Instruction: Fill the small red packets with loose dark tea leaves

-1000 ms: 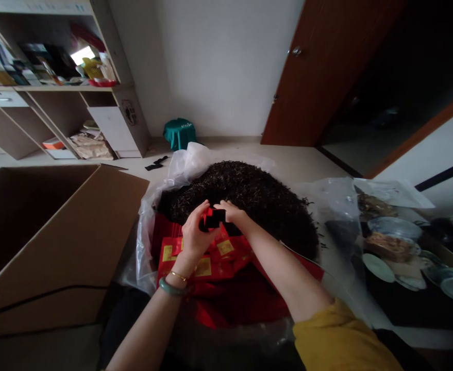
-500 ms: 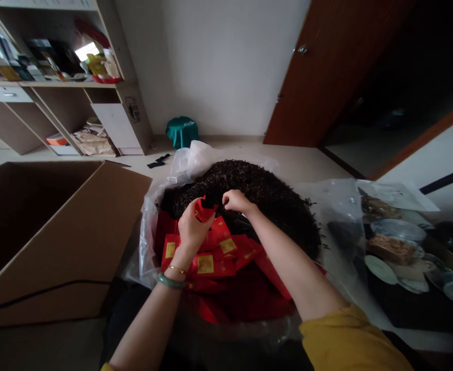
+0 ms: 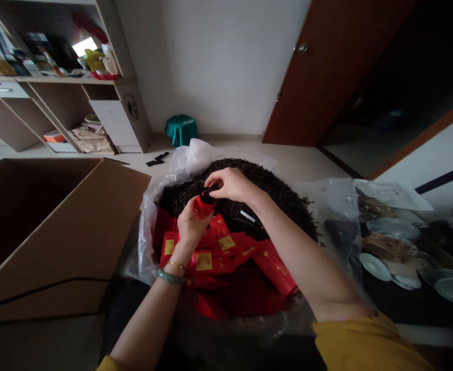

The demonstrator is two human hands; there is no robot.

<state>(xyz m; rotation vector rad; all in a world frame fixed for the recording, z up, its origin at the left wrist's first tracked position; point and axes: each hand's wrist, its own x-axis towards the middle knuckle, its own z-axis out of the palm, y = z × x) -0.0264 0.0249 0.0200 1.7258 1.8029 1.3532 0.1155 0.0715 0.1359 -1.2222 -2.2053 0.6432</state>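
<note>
My left hand (image 3: 192, 222) is closed around a small red packet (image 3: 204, 206), held upright with its dark mouth facing up. At that mouth my right hand (image 3: 226, 184) pinches a few dark dried tea leaves (image 3: 206, 191), partly hidden by the fingers. Beneath both hands, a big clear plastic bag (image 3: 147, 242) is spread around a heap of the same dark tea leaves (image 3: 288, 198). Several red packets with gold labels (image 3: 203, 261) lie on the near side of the heap. A dark device with a pale strip (image 3: 247, 216) rests among the leaves under my right forearm.
An open cardboard box (image 3: 106, 206) stands at the left. To the right, a dark surface bears plastic tubs and lids (image 3: 375, 266). Behind are a green-covered stool or bin (image 3: 181, 130), a shelf unit (image 3: 121, 103) and a brown door (image 3: 326, 67).
My right hand has moved left from over the heap to the mouth of the red packet. The dark device with the pale strip now shows more. My left hand keeps hold of the packet.
</note>
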